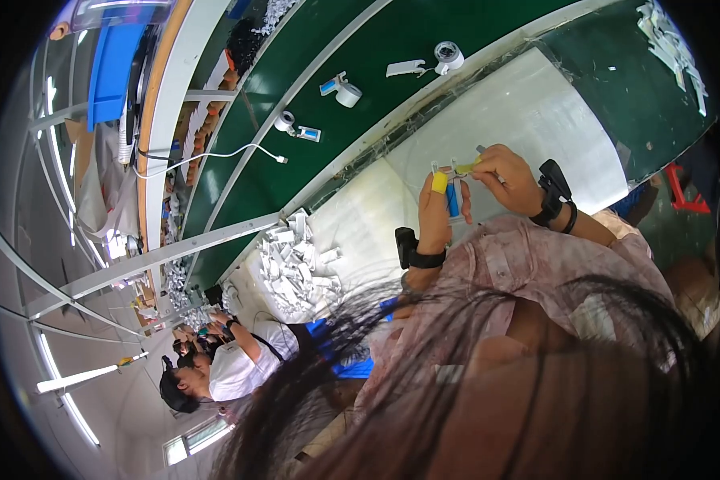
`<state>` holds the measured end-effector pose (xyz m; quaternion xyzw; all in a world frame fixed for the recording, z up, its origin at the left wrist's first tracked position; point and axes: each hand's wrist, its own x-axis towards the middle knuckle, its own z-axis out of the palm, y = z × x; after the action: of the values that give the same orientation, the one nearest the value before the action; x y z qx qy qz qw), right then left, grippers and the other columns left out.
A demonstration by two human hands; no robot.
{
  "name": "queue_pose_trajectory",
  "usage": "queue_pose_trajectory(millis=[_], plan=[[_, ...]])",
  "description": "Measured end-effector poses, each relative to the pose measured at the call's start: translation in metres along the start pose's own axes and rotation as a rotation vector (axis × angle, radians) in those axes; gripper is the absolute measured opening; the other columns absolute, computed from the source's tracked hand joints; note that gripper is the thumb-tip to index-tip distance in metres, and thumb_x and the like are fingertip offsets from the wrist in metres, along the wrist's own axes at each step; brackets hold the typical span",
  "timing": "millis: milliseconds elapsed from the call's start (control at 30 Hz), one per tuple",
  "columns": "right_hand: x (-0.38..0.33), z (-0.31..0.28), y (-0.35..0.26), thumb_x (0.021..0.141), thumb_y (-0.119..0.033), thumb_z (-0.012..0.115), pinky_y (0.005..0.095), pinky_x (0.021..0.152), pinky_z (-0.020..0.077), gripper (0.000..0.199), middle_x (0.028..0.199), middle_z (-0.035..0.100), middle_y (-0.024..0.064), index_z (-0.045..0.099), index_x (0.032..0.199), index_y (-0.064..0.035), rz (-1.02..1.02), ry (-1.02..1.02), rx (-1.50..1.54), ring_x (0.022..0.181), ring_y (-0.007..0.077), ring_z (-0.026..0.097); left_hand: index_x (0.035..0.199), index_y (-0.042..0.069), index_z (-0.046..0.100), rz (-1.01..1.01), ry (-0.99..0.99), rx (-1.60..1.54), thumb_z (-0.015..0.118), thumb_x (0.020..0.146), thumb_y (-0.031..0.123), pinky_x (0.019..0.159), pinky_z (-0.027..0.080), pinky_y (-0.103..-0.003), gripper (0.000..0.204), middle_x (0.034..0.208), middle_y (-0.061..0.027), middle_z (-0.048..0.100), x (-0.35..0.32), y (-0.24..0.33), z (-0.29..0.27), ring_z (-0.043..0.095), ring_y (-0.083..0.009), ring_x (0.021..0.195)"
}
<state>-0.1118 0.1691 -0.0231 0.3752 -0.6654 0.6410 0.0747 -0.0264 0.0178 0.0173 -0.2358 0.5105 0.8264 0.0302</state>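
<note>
My left hand (434, 214) is closed around a small blue part (453, 200), thumb and fingers pinching it upright, with a yellow cap (439, 182) on my fingertip. My right hand (510, 179) sits just beside it at about two o'clock, fingers closed on a thin yellow tool (466, 168) whose tip touches the top of the blue part. Both wrists carry black bands (554, 194). The part hangs above the white mat (528, 112) that covers my bit of the bench, near the middle of the view.

At about eight o'clock from my hands a heap of small white pieces (296, 264) lies on the mat's edge. Beyond the mat, toward eleven o'clock, runs the green belt (376, 48); on it lie a white tape roll (448, 56) with a flat white piece beside it, a second roll (346, 93) and a third roll (285, 122) farther left, each well apart. A white cable (216, 154) trails across the belt at ten o'clock. More white pieces (672, 40) are scattered at one o'clock. Far down at seven o'clock another person in a white shirt (232, 368) works at the same line. My own hair blurs the lower edge.
</note>
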Motion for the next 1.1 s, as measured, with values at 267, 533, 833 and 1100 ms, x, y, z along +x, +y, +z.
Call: queue_pose_trajectory(millis=[267, 533, 833, 1100], plan=[[-0.002, 0.004, -0.002, 0.075, 0.002, 0.070, 0.0356, 0.071, 0.0466, 0.018, 0.086, 0.059, 0.0097, 0.062, 0.091, -0.0040, -0.145, -0.033, -0.006, 0.079, 0.0276, 0.057, 0.115, 0.003, 0.047, 0.079, -0.033, 0.059, 0.040, 0.092, 0.008, 0.042, 0.046, -0.027, 0.024, 0.082, -0.0108, 0.057, -0.003, -0.012, -0.002, 0.053, -0.0151, 0.052], [-0.004, 0.002, -0.003, 0.074, 0.004, 0.071, 0.0308, 0.064, 0.0453, 0.020, 0.087, 0.055, 0.0089, 0.064, 0.090, -0.0036, -0.095, -0.028, -0.004, 0.076, 0.0234, 0.055, 0.121, 0.002, 0.044, 0.149, -0.104, 0.232, 0.037, 0.087, 0.008, 0.047, 0.048, -0.028, 0.035, 0.087, -0.0121, 0.057, -0.005, -0.007, 0.004, 0.055, -0.0162, 0.058], [-0.002, 0.000, -0.004, 0.072, 0.004, 0.071, 0.0317, 0.064, 0.0451, 0.019, 0.086, 0.055, 0.0091, 0.062, 0.088, -0.0038, -0.112, -0.004, -0.009, 0.076, 0.0241, 0.055, 0.125, 0.000, 0.040, 0.166, -0.129, 0.297, 0.038, 0.088, 0.004, 0.049, 0.045, -0.024, 0.037, 0.091, -0.0100, 0.056, -0.008, -0.001, 0.009, 0.053, -0.0139, 0.061], [-0.002, 0.002, 0.001, 0.072, -0.002, 0.073, 0.0332, 0.064, 0.0434, 0.017, 0.086, 0.055, 0.0083, 0.065, 0.086, -0.0063, -0.096, 0.013, -0.007, 0.075, 0.0250, 0.053, 0.123, -0.001, 0.040, 0.181, -0.138, 0.281, 0.038, 0.089, 0.001, 0.050, 0.043, -0.023, 0.034, 0.091, -0.0071, 0.053, -0.005, -0.004, 0.008, 0.051, -0.0112, 0.064]])
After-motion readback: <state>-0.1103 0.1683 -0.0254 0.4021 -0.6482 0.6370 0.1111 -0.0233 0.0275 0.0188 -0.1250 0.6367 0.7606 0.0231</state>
